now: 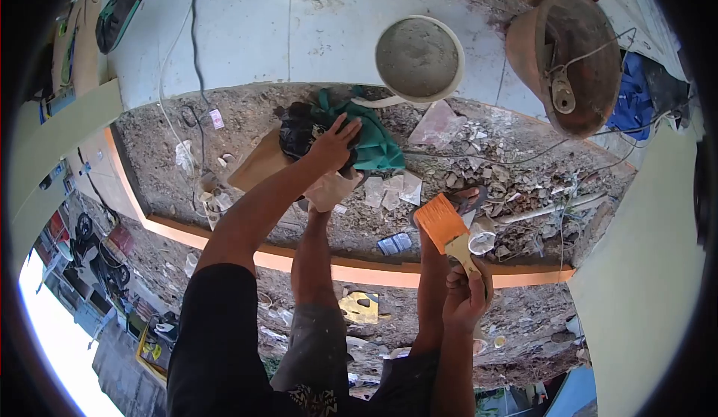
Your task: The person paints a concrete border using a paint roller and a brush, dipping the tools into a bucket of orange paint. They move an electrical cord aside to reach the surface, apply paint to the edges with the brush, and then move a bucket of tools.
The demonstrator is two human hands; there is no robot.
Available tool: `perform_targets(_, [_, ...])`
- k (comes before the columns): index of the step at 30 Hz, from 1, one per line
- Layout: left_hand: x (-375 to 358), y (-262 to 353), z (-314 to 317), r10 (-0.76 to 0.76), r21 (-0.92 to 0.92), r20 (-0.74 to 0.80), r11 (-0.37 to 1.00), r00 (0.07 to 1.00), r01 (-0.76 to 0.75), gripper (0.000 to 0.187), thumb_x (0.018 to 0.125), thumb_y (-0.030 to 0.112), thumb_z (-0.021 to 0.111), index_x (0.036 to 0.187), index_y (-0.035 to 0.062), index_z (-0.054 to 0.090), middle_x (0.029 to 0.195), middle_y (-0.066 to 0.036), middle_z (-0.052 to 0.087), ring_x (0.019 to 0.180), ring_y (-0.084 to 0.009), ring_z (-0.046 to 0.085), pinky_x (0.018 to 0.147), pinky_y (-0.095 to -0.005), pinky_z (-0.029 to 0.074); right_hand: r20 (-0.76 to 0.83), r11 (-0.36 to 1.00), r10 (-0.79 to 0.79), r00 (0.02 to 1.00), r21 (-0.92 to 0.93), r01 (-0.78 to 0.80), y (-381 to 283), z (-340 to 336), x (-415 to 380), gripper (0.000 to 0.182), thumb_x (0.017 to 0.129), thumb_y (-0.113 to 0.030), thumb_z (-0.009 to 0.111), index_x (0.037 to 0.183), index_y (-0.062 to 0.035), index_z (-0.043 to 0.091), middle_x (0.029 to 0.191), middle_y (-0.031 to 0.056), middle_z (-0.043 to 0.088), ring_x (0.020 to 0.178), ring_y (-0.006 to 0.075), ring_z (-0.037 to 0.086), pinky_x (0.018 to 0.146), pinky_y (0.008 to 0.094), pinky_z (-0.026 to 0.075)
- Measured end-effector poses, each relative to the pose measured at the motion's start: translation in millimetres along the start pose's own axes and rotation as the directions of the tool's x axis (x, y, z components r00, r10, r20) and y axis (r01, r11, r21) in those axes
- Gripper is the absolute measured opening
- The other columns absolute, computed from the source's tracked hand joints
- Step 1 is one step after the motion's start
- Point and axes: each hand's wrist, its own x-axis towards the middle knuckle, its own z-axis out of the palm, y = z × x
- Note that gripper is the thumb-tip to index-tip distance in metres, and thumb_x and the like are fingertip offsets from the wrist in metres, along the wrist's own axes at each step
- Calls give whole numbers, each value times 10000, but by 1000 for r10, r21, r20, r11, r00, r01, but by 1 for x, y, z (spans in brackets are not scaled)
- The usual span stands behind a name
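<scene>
My right hand (pixel 465 301) is wrapped round the pale handle of a wide, flat paintbrush (pixel 440 217) with an orange head, held up above my right foot. My left hand (pixel 334 148) reaches forward and rests, fingers spread, on a black bundle (pixel 296 128). Beside it lies a crumpled green cloth or bag (pixel 378 142), touching the bundle. A brown flat piece like cardboard (pixel 256 164) sticks out to the left of the bundle. Whatever lies under my left palm is hidden.
A white bucket of grey mix (pixel 419 58) stands on the tiled ledge (pixel 321 35). Right of it, a brown bucket (pixel 529 52) lies tipped. Broken tile (pixel 437 124) and rubble cover the ground round my feet. An orange-edged border (pixel 359 272) runs between my legs and the rubble strip.
</scene>
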Motion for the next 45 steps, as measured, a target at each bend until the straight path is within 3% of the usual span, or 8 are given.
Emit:
perform_targets(3, [19,5,54,-62,-37,65,997,996,64,138,698,214,720,794,137,782,1224,-213,657,1366,-331,447,1197,-582,178,-50,997,3,999,82,1,-3,-9,0,305,985,-165,523,1192,51,581,909,147,691,708,183,672,628,275,547])
perform_targets(5, [18,9,58,-128,-160,183,974,975,158,237,653,191,759,870,96,750,1056,-139,709,1096,-310,642,1075,-512,398,-64,996,-3,998,93,9,-4,-22,0,304,985,-164,524,1193,50,580,908,148,691,710,185,673,629,276,548])
perform_targets(9, [-2,16,10,26,-308,363,947,931,94,383,702,139,787,1046,81,629,921,-154,702,907,-352,687,804,-447,536,-86,986,-28,996,159,41,-9,-38,-2,292,985,-147,519,1192,50,580,914,153,690,715,188,671,627,277,542])
perform_targets(20, [-103,25,-164,13,-201,512,974,859,105,437,688,194,804,1073,68,642,925,-171,702,909,-364,689,794,-461,550,-176,933,-50,983,343,109,-57,-124,-55,288,972,-165,554,1194,12,597,908,112,680,736,165,632,670,291,496])
perform_targets(26, [-132,-15,-244,-45,-128,440,985,897,113,441,687,156,770,1096,51,644,986,-219,693,963,-411,662,830,-494,536,-374,748,-42,926,604,277,-67,-177,-146,332,953,-169,543,1211,36,584,910,103,656,747,172,603,674,303,479])
perform_targets(35, [-125,-3,-404,96,181,394,967,914,-180,504,719,133,702,1184,-27,589,1073,-266,668,1042,-469,612,901,-533,491,-806,298,161,570,590,750,39,-199,-437,351,922,-198,605,1200,16,587,998,116,669,790,194,624,698,305,494])
perform_targets(41, [-108,125,-468,385,43,320,907,865,-420,321,736,76,680,1051,30,640,952,-265,679,943,-471,638,814,-528,505,-840,226,503,205,357,906,117,-171,-623,330,919,-196,617,1187,-4,602,909,101,679,729,174,636,682,286,528])
perform_targets(45, [-108,268,-462,476,30,497,826,726,-562,296,739,74,676,1024,20,615,963,-261,679,953,-479,633,819,-534,499,-776,265,630,31,253,931,179,-151,-699,323,918,-220,641,1165,-13,621,885,93,687,718,163,651,677,269,549])
